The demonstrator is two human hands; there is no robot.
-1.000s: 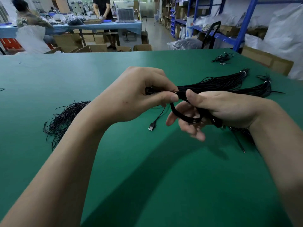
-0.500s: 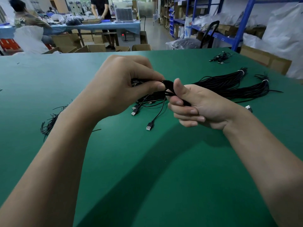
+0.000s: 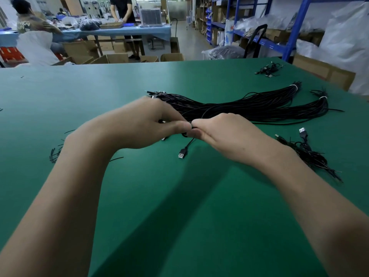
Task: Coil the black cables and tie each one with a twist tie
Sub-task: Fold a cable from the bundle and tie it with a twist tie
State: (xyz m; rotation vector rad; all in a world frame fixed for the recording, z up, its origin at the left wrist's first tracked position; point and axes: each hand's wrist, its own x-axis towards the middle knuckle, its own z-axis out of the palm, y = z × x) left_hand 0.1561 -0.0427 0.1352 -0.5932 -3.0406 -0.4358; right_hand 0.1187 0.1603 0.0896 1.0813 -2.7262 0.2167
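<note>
My left hand point(image 3: 139, 124) and my right hand point(image 3: 223, 134) meet thumb to thumb over the green table point(image 3: 179, 206), both pinching one black cable point(image 3: 189, 141). Most of that cable is hidden inside my fists. Its USB plug point(image 3: 182, 153) dangles just above the table below my thumbs. Behind my hands lies a long bundle of black cables point(image 3: 249, 105), bound with white ties at its far right ends. Black twist ties point(image 3: 55, 153) lie scattered left of my left forearm.
A small heap of tied cables point(image 3: 307, 154) with a USB plug sits right of my right wrist. Another small cable cluster point(image 3: 268, 69) lies at the far right table edge. Cardboard boxes, blue shelving and two people at a blue table stand beyond the table.
My hands have lowered toward the table and pressed closer together. The cable loop seen in my right hand a second ago is now hidden in my fists.
</note>
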